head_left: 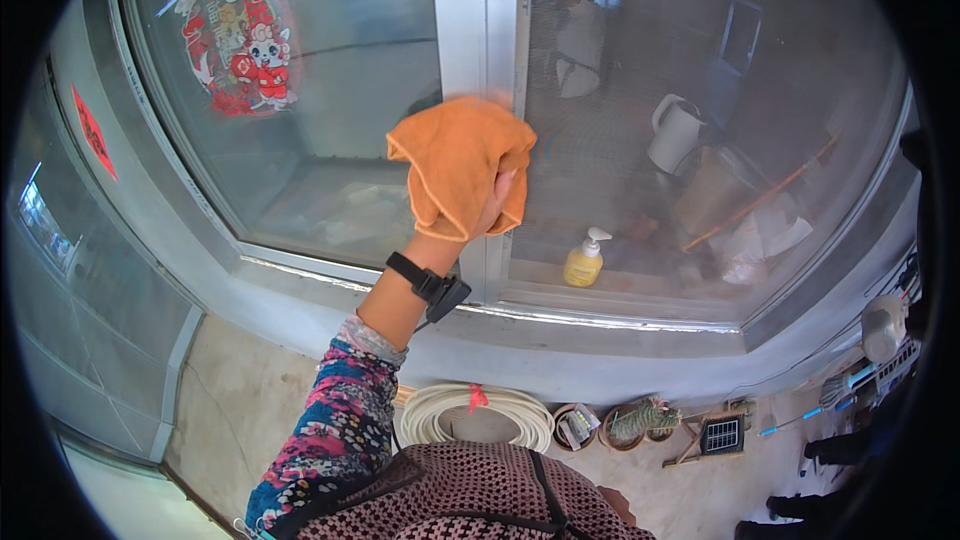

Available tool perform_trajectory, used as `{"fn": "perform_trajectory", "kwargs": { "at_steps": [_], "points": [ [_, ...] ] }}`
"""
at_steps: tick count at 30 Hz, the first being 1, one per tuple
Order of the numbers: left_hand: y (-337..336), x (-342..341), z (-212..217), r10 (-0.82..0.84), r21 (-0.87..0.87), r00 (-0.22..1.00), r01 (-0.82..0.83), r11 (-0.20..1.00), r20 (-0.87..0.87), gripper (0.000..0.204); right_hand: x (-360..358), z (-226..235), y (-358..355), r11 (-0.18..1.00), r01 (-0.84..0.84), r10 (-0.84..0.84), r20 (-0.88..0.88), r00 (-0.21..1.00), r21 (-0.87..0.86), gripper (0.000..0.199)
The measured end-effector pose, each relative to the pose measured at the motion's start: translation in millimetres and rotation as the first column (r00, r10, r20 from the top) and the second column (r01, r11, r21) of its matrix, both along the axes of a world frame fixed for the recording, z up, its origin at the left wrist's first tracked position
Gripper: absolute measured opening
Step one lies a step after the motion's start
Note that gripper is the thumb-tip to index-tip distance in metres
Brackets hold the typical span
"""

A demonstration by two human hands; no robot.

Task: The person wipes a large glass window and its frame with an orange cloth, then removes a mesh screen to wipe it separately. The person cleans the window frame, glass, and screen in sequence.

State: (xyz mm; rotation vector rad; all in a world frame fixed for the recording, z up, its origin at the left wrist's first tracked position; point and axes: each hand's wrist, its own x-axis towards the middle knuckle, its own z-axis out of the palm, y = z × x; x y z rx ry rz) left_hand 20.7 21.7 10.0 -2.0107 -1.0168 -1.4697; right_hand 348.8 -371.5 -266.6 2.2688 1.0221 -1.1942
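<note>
My left hand (495,202) is raised against the window, fingers closed on an orange cloth (465,155). The cloth drapes over most of the hand and hides the fingertips. It lies over the pale metal window frame (485,40) between two panes, overlapping the edge of the left pane (350,130). A black band with a small box sits on that wrist. Beside my body at the lower edge, a small patch of skin shows that seems to be my right hand (617,506); its fingers are hidden.
Behind the right pane stand a yellow pump bottle (583,262) and a pale jug (677,134). A red cartoon sticker (262,65) is on the left pane. Below lie a coiled pale hose (425,415), potted plants (628,424) and a small dark panel (722,434). A glazed door (90,340) is leftward.
</note>
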Motion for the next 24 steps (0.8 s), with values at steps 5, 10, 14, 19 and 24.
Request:
{"fn": "perform_trajectory", "kwargs": {
  "at_steps": [5,10,14,19,24],
  "points": [
    [1.9,-4.3,47.5,-0.116,-0.084,0.988,0.125,0.989,0.101,0.055,-20.1,-12.8,21.7,0.995,0.096,-0.098,0.070,0.993,0.023,0.028],
    [0.2,-30.9,24.9,-0.113,-0.101,0.984,0.128,0.987,0.141,0.063,-47.2,-21.9,37.7,0.993,0.109,-0.112,0.075,0.991,0.047,0.031],
    [1.5,-74.0,-5.9,-0.072,-0.254,0.990,0.102,0.962,0.123,0.063,-75.7,-23.3,47.4,0.996,0.033,-0.038,0.047,0.998,0.088,0.032],
    [11.8,-119.6,2.0,-0.562,-0.297,0.590,0.795,0.529,0.579,0.058,-123.4,-15.8,66.7,0.993,-0.019,0.012,0.059,0.998,0.120,0.035],
    [53.6,-121.9,82.1,-0.304,0.168,-0.405,0.795,-0.583,0.862,0.045,-172.7,0.1,78.8,0.993,-0.027,0.020,0.064,0.998,0.119,0.038]
  ]
}}
